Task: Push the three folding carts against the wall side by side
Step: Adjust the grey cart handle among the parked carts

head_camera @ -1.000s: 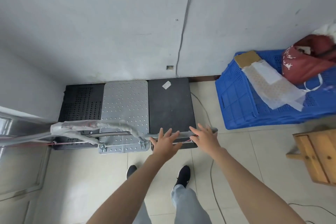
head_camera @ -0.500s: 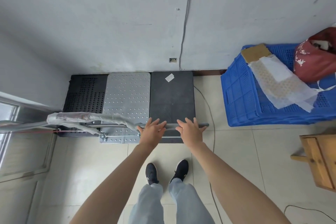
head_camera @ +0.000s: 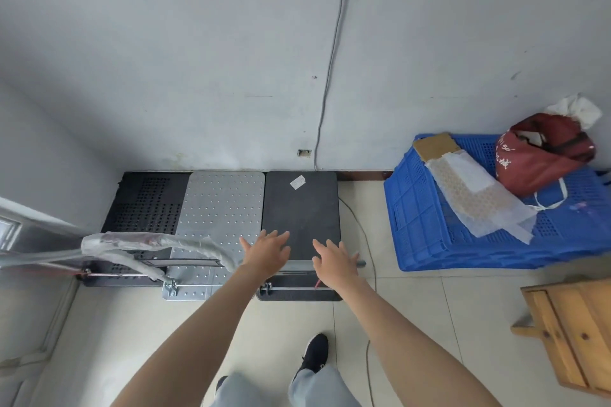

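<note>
Three folding carts stand side by side with their far ends at the grey wall: a black perforated cart on the left, a silver studded cart in the middle, a plain black cart with a white label on the right. My left hand and my right hand lie flat with fingers spread over the grey handle bar of the plain black cart. The plastic-wrapped handle of the other carts stretches to the left.
A blue plastic crate with bubble wrap, cardboard and a red bag stands to the right of the carts. A wooden stool is at the right edge. A cable runs down the wall and across the tiled floor. My feet are behind the carts.
My hands stayed on the right cart's handle with fingers now more spread. The plain black cart's far end has closed up to the wall. My view shifted a little.
</note>
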